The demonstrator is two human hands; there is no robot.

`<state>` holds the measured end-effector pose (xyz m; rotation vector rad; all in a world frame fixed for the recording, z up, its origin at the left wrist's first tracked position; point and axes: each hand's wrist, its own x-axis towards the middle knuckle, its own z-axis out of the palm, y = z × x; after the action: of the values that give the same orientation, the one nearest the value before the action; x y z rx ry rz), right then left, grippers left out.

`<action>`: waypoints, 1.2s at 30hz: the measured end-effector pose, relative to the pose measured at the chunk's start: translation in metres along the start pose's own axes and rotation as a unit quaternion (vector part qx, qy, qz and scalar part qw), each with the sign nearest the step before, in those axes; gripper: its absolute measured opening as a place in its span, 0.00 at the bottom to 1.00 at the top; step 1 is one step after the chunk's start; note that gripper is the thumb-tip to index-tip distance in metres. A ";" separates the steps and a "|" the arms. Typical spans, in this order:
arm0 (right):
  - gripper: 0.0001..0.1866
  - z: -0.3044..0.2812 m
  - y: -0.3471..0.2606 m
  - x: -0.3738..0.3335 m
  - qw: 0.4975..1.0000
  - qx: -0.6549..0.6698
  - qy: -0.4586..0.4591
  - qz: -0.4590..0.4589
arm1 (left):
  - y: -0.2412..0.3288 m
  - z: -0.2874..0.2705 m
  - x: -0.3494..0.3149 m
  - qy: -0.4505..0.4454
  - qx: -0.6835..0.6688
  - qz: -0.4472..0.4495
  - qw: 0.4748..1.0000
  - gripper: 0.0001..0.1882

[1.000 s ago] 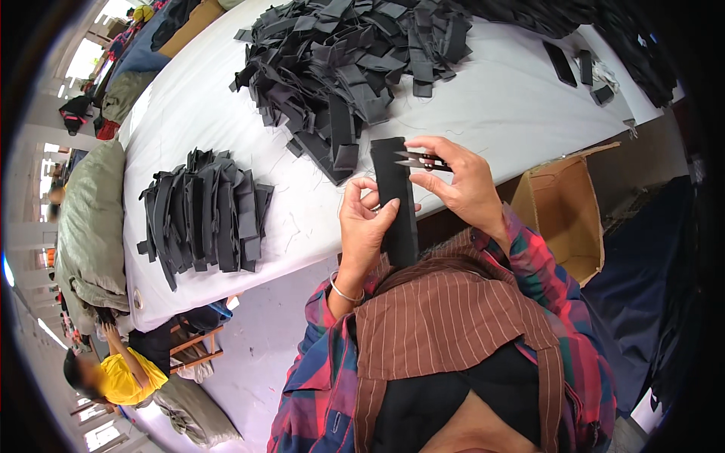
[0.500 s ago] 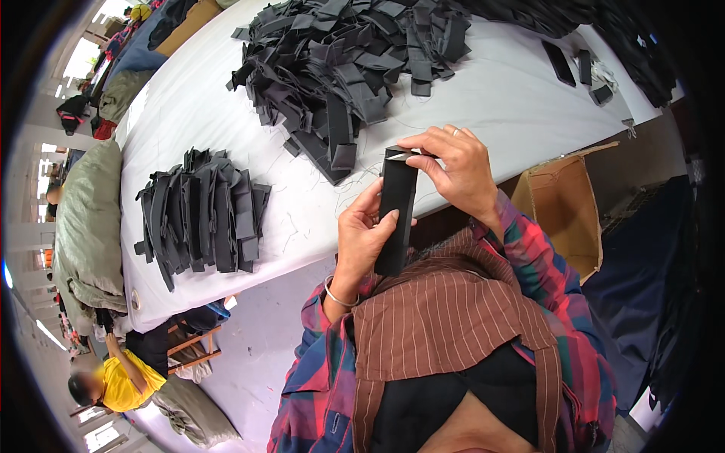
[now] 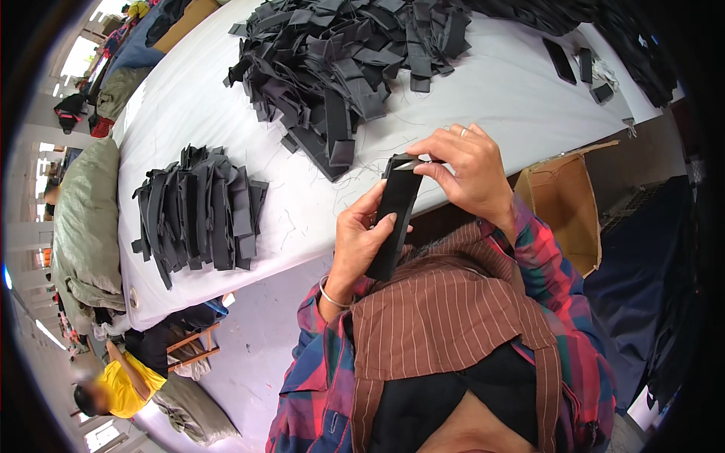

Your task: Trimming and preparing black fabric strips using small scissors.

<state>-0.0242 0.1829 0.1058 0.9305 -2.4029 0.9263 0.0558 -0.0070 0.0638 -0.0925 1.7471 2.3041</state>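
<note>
My left hand (image 3: 365, 240) grips a long black fabric strip (image 3: 394, 211) upright at the table's near edge. My right hand (image 3: 466, 172) holds small metal snips (image 3: 411, 163) pinched at the strip's top end. Behind the hands, a big loose heap of black fabric pieces (image 3: 347, 57) lies on the white table (image 3: 491, 98). A tidier stack of black strips (image 3: 200, 211) sits to the left on the same table.
An open cardboard box (image 3: 563, 200) stands to the right below the table edge. A few black pieces (image 3: 578, 64) lie at the far right of the table. Stuffed grey-green sacks (image 3: 83, 219) line the left side. A person in a yellow top (image 3: 117, 385) crouches at lower left.
Both hands drifted slightly right and closer together. The snips went from reaching in at the strip's right side to closing in on its top end.
</note>
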 end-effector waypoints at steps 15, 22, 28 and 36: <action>0.08 -0.011 0.016 -0.002 0.993 0.020 -0.105 -0.053 | 0.006 -0.028 -0.002 -0.099 0.098 -0.031 0.990 0.32; 0.07 -0.009 0.021 -0.006 0.989 0.065 -0.127 -0.049 | 0.010 -0.030 -0.004 -0.134 0.151 -0.025 0.979 0.31; 0.07 -0.012 0.015 -0.005 0.991 0.070 -0.106 -0.044 | 0.003 -0.033 -0.004 -0.127 0.102 -0.040 0.986 0.32; 0.08 -0.004 0.015 -0.011 0.993 0.022 -0.107 -0.038 | 0.010 -0.029 -0.005 -0.121 0.081 -0.073 0.987 0.32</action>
<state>-0.0267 0.1989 0.0964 1.1831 -2.5105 0.8960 0.0554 -0.0377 0.0660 0.0840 1.7338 1.9711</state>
